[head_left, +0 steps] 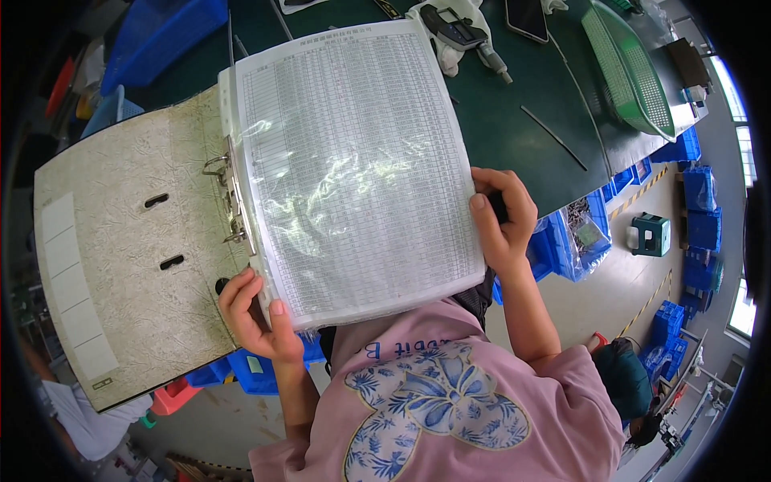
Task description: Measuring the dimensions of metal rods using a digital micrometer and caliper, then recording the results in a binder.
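An open lever-arch binder (132,241) spreads before me, its marbled cover folded out to the left. On its metal rings (229,197) sits a stack of clear plastic sleeves, and the top one holds a printed table sheet (353,177) with light glaring off it. My left hand (261,317) grips the lower edge of the binder beside the spine, thumb on top. At the right edge of the sleeves, my right hand (506,217) pinches the sheets between thumb and fingers. The undersides of both grips are hidden.
Behind the binder on the green table (514,136) lie a digital micrometer (458,32) on a cloth, a phone (527,18) and a thin rod (554,138). A green basket (626,72) stands at right, a blue bin (161,40) far left. Another person's sleeve (92,418) shows lower left.
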Tool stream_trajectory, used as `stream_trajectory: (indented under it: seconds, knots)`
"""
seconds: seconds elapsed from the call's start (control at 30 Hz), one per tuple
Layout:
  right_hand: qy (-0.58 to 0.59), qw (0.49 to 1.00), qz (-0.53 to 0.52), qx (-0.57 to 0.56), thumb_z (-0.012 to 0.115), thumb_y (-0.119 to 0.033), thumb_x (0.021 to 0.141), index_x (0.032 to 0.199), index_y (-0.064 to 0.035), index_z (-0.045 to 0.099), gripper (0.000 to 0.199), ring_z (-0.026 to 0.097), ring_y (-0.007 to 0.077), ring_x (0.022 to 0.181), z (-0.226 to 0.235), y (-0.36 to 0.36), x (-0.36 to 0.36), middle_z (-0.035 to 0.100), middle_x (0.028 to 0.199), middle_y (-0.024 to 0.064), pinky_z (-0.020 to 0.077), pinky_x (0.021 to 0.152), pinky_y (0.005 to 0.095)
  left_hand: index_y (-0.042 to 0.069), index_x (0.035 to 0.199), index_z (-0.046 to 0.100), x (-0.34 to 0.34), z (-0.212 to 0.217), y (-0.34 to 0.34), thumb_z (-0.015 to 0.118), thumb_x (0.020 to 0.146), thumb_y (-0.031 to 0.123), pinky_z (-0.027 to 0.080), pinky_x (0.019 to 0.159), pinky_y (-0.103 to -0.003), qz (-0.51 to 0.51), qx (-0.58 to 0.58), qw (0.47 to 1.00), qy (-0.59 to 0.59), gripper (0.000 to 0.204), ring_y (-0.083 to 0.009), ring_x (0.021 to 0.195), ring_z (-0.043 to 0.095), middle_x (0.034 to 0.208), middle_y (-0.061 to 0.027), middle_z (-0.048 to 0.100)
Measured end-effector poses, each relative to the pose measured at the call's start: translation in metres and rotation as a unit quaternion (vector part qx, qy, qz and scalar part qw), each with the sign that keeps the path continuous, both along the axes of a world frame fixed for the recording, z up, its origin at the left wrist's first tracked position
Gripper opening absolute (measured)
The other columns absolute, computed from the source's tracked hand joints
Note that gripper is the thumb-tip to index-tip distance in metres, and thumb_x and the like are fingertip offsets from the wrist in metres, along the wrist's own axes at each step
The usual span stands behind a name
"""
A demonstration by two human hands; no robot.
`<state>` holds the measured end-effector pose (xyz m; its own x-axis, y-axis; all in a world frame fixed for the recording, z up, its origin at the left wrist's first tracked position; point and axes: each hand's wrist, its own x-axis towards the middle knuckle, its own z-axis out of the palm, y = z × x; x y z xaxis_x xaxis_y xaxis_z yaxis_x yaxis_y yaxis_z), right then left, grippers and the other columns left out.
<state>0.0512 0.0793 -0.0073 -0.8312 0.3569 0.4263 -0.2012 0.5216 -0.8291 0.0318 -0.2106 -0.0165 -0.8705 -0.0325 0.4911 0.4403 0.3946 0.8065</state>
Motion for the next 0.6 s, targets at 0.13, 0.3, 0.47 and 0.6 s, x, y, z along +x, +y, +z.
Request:
stream_trajectory:
  seconds: [0.13, 0.3, 0.47, 0.6]
  knots:
    - [-0.002, 1.000, -0.005, 0.017, 0.057, 0.001, 0.072, 0.095, 0.0043, 0.058, 0.023, 0.051, 0.0154, 0.063, 0.0003, 0.0004, 0.0004, 0.053, 0.072, 0.0087, 0.0417, 0.060, 0.0251, -0.005, 0.100, 0.053, 0.0003, 0.0009, 0.0012, 0.055, 0.075, 0.017, 0.039, 0.088, -0.038, 0.002, -0.002, 1.000, -0.001, 0.033, -0.0270, 0.099, 0.049, 0.107, -0.0177, 0.047]
    - [-0.001, 1.000, -0.004, 0.011, 0.057, 0.001, 0.072, 0.095, 0.0044, 0.059, 0.023, 0.051, 0.0156, 0.064, 0.0001, 0.0002, 0.0005, 0.053, 0.072, 0.0088, 0.0414, 0.060, 0.0251, -0.005, 0.100, 0.053, -0.0001, 0.0009, 0.0014, 0.055, 0.075, 0.017, 0.039, 0.088, -0.038, 0.000, -0.002, 1.000, 0.003, 0.033, -0.0272, 0.098, 0.049, 0.107, -0.0176, 0.047]
    - [-0.009, 1.000, -0.005, 0.004, 0.057, 0.001, 0.072, 0.095, 0.0043, 0.059, 0.023, 0.052, 0.0159, 0.064, 0.0007, -0.0006, 0.0009, 0.054, 0.073, 0.0089, 0.0417, 0.061, 0.0252, -0.005, 0.100, 0.053, -0.0003, 0.0005, 0.0003, 0.055, 0.075, 0.017, 0.039, 0.088, -0.038, 0.001, -0.008, 1.000, 0.006, 0.033, -0.0273, 0.098, 0.049, 0.107, -0.0176, 0.048]
    - [-0.012, 1.000, -0.005, 0.010, 0.057, 0.001, 0.072, 0.095, 0.0041, 0.059, 0.023, 0.052, 0.0161, 0.065, 0.0010, 0.0001, 0.0008, 0.054, 0.073, 0.0089, 0.0421, 0.061, 0.0255, -0.005, 0.100, 0.053, -0.0006, -0.0002, 0.0004, 0.056, 0.076, 0.017, 0.039, 0.088, -0.038, -0.001, 0.000, 1.000, 0.006, 0.033, -0.0272, 0.098, 0.049, 0.107, -0.0175, 0.048]
